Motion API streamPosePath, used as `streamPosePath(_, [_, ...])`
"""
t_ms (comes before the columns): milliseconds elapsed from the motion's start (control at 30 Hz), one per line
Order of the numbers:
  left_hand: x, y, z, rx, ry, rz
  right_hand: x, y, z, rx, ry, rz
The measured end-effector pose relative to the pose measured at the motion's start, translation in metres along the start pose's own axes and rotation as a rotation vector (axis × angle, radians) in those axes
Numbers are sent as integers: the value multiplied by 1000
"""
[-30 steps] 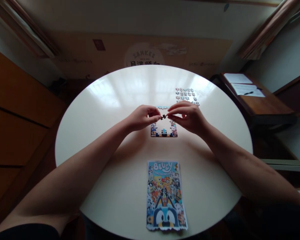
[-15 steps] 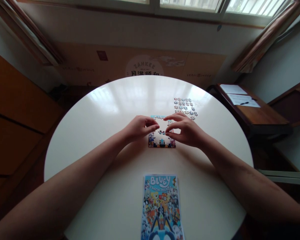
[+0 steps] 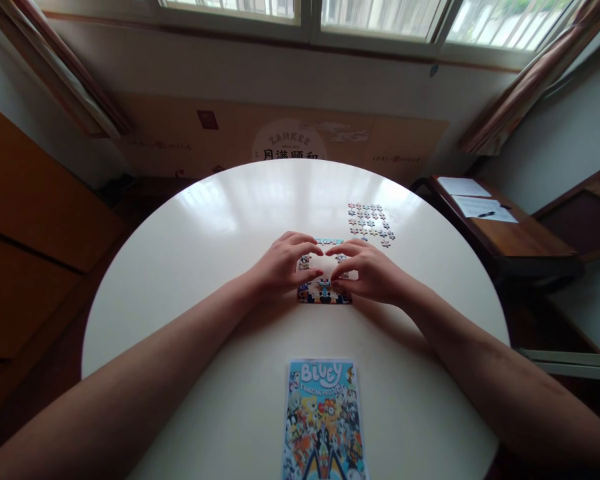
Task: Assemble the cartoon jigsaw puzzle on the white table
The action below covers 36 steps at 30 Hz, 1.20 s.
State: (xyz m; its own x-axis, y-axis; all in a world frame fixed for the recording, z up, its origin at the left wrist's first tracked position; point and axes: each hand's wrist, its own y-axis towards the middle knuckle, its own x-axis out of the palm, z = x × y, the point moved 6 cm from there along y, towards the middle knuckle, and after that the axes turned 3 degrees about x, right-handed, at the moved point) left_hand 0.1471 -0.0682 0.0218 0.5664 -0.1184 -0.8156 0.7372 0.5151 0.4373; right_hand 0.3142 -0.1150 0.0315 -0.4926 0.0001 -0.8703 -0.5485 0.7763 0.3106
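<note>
Puzzle (image 3: 325, 299) mid-table (image 3: 165, 267). Left hand (image 3: 283, 265) over its left edge, thumb and fingers apart, nothing held. Right hand (image 3: 375, 270) over its right edge, thumb near one fingertip; can't tell if pinching anything. Loose pieces (image 3: 371, 224) toward table's far-right edge.

Recorded: plain white on table (image 3: 180, 267); multicolour print on puzzle (image 3: 325, 293) mid-table; blue-topped multicolour print on poster (image 3: 324, 420) at table's near edge; orange-brown on cabinet (image 3: 30, 227) left of table.

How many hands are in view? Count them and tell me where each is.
2: the left hand at the left side of the puzzle, and the right hand at its right side. No other hand shows.
</note>
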Motion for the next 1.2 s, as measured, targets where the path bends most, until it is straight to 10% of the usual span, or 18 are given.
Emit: streamPosePath(1200, [17,-5,-13,-218,104,-208,5,1,-12,23,-41,-120])
